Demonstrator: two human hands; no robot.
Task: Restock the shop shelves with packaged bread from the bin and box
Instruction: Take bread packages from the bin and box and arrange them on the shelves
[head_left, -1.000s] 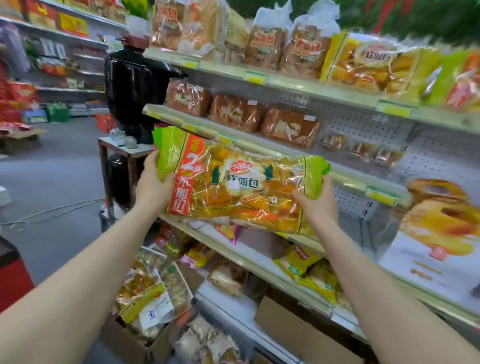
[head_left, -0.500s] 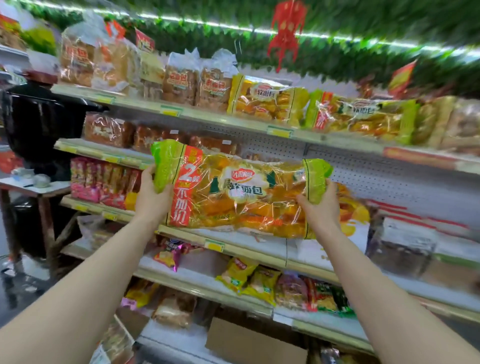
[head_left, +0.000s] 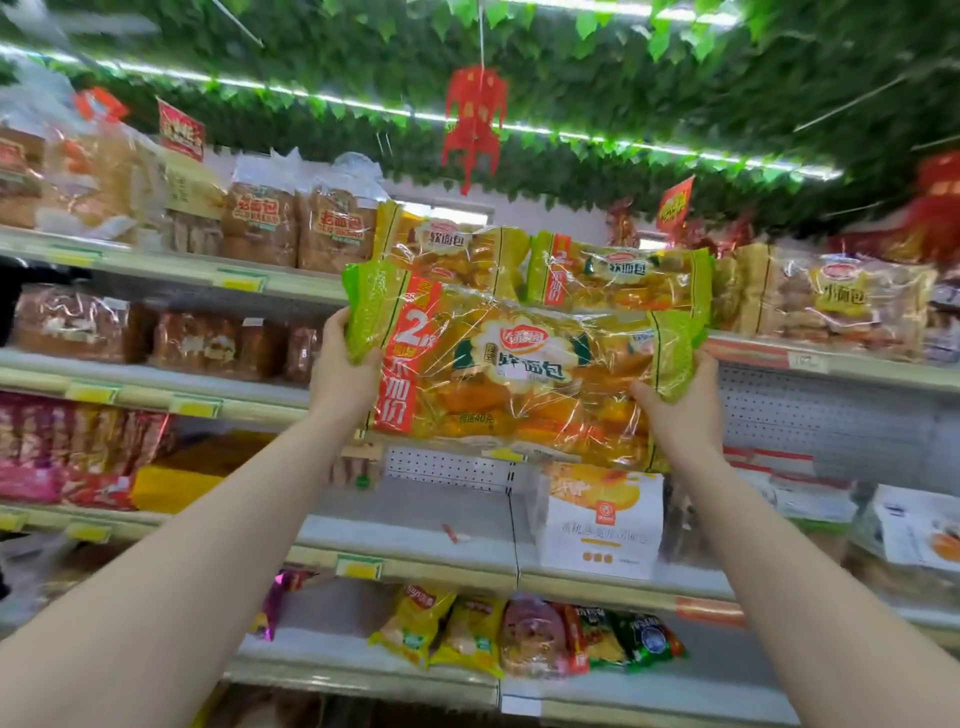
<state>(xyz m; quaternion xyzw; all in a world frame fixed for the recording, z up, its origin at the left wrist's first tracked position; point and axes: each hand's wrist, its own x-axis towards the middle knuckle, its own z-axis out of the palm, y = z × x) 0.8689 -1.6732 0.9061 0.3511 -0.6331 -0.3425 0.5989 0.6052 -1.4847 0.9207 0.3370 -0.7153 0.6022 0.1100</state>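
I hold a long clear bread pack (head_left: 519, 369) with green ends and a red stripe, raised in front of the top shelf (head_left: 291, 283). My left hand (head_left: 340, 374) grips its left end and my right hand (head_left: 680, 410) grips its right end. Right behind it on the top shelf lie two like packs: a yellow-ended bread pack (head_left: 452, 252) and a green-ended bread pack (head_left: 623, 278). The held pack hides their lower parts.
Brown loaf bags (head_left: 301, 226) stand left on the top shelf, more bread bags (head_left: 841, 301) to the right. Lower shelves hold wrapped cakes (head_left: 78, 325), a white box (head_left: 602, 525) and snack bags (head_left: 519, 636). A red ornament (head_left: 475, 119) hangs from the leafy ceiling.
Both hands have lifted the bread pack from the middle shelves up to the top shelf, and my view has tilted upward.
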